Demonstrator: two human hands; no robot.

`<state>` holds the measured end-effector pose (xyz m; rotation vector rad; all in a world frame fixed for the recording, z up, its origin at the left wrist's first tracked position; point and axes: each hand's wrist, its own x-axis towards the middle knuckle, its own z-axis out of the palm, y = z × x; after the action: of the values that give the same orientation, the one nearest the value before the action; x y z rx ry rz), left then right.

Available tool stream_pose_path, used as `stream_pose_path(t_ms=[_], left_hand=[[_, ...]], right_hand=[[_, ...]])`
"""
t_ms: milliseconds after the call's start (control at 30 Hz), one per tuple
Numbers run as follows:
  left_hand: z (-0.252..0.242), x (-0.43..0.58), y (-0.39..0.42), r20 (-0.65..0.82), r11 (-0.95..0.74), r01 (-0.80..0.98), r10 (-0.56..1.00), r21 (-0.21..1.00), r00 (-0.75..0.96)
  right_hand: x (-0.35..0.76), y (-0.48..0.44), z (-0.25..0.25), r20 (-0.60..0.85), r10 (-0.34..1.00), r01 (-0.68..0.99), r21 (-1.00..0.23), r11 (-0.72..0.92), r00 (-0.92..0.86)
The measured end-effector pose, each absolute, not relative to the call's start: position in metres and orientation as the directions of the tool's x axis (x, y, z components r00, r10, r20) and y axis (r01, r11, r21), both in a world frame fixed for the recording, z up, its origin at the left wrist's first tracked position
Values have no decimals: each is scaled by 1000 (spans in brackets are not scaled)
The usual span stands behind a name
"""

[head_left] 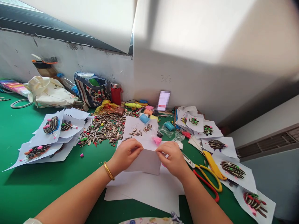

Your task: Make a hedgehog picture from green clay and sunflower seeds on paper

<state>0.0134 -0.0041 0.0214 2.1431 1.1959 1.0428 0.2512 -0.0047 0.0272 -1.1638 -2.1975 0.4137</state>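
My left hand (127,155), with a gold bangle at the wrist, pinches the upper left edge of a small sheet of white paper (144,163). On the opposite side, my right hand (173,157) grips the same sheet between thumb and fingers. The sheet is tilted up over a stack of larger white sheets (154,193). Just beyond it lies a drawing sheet (129,124) with some sunflower seeds and a blue clay packet (144,118) on it. A piece of pink clay (157,140) sits between the two hands.
A heap of sunflower seeds (106,127) spreads at the back left of the green table (14,130). Seed pictures lie in a left pile (67,149) and a right row (218,158). Scissors (210,182) and a yellow cutter (213,165) rest near my right forearm. Bags (92,90) line the wall.
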Motion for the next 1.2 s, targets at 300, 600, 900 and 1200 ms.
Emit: stream_pose_path(t_ms=[300,600,900,1200], left_hand=[[23,-3,11,370,-432,518,902,739,224],[16,-5,14,313,-304,366,949,880,36],[19,35,-14,-82,283,-475,913,833,400],[22,27,-3,-277,299,-623,951,723,134]], right_hand=[[271,6,24,425,861,628,-597,499,-280],[253,-2,31,295,887,613,-643,459,-355],[230,-18,38,346,936,374,-879,298,67],[304,-55,14,307,926,849,-408,335,-218]])
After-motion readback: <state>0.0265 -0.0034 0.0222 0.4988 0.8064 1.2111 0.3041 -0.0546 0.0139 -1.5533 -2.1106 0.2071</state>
